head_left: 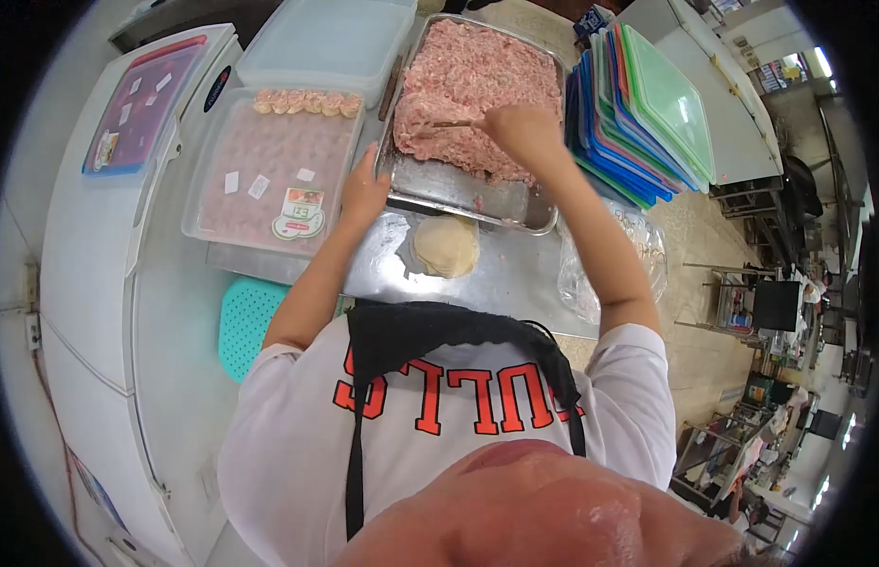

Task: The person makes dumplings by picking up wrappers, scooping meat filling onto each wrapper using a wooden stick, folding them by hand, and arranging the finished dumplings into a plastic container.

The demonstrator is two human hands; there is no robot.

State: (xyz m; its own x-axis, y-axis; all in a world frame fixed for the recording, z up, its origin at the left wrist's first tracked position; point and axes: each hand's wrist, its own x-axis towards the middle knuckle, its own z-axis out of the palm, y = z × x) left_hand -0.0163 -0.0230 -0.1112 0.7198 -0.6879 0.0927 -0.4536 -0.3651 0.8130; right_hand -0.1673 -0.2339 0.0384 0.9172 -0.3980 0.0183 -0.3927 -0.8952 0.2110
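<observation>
The ground meat (479, 90) fills most of the metal tray (491, 200) at upper centre of the frame, leaving bare metal at the near end. The right hand (526, 137), fingers closed around a thin-handled utensil (454, 124), works at the meat's left side. The left hand (365, 189) is at the tray's left rim; how far its fingers are open, or whether they grip, I cannot tell.

To do this well, keep the utensil low and its strokes short, and steady the rim so the tray does not slide. The utensil points left, its long axis nearly level across the frame; the tray's long axis appears to run top to bottom, leaning slightly.

Below the tray sit round dough wrappers (446, 247); left, a lidded container of dumplings (269, 161); upper right, stacked plastic lids (638, 109).
</observation>
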